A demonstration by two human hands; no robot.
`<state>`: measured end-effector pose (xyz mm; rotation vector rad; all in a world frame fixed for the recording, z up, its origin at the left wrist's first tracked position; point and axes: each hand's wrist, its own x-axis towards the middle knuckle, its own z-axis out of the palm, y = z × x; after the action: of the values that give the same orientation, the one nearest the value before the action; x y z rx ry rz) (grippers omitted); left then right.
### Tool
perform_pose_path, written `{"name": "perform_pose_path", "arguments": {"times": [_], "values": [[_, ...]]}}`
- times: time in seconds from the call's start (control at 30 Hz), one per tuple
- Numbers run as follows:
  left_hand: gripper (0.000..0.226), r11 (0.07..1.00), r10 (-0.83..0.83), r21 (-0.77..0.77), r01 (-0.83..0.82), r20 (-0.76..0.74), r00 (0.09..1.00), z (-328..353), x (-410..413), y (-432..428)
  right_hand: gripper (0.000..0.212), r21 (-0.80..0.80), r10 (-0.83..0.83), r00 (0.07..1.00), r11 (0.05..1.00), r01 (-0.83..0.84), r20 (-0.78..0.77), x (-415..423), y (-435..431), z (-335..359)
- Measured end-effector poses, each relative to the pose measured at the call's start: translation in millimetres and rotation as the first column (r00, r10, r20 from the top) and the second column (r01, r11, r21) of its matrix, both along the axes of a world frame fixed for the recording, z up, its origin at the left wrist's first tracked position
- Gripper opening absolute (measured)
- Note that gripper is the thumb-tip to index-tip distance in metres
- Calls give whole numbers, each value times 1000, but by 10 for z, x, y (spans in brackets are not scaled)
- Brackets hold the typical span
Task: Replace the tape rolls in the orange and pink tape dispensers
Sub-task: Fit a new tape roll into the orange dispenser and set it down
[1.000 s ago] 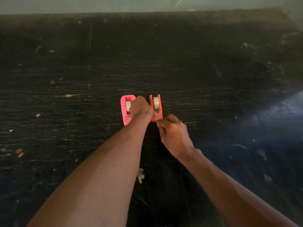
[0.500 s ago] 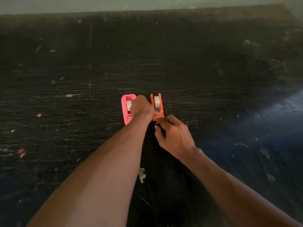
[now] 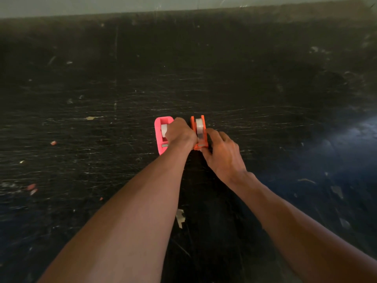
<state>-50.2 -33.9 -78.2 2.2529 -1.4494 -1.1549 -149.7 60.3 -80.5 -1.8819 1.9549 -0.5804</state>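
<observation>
Orange plastic tape dispenser (image 3: 199, 132) is standing beside the pink plastic tape dispenser (image 3: 160, 137) on the black tabletop (image 3: 265, 94). Right hand (image 3: 222, 154) is pinching its near end; left hand (image 3: 179, 134) is curling between both — grip unclear. Advise bracing firmly, lifting roll (image 3: 199, 127) vertically.

Arms outstretched — left hand (image 3: 179, 134) fisted, right hand (image 3: 222, 153) curled.

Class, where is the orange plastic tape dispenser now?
Centre of the head view: the orange dispenser sits right of the pink plastic tape dispenser, left hand between them, right hand gripping its near end.
</observation>
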Motion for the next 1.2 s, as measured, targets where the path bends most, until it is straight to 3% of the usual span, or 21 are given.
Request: {"name": "perform_pose_path", "arguments": {"times": [0.53,0.73,1.03,1.2], "values": [[25,999,-53,10,52,32,998,116,-26,57,21,-8,-92,994,996,92,56,40,-52,-171],[42,991,-131,45,127,90,987,273,-35,88,22,21,-119,988,993,117,102,53,-44,-194],[23,983,-180,33,178,46,983,364,11,201,19,96,-167,968,984,151,189,102,-39,-91],[27,986,-155,-57,156,22,988,402,114,274,28,215,-217,958,961,176,186,76,-44,-4]]}}
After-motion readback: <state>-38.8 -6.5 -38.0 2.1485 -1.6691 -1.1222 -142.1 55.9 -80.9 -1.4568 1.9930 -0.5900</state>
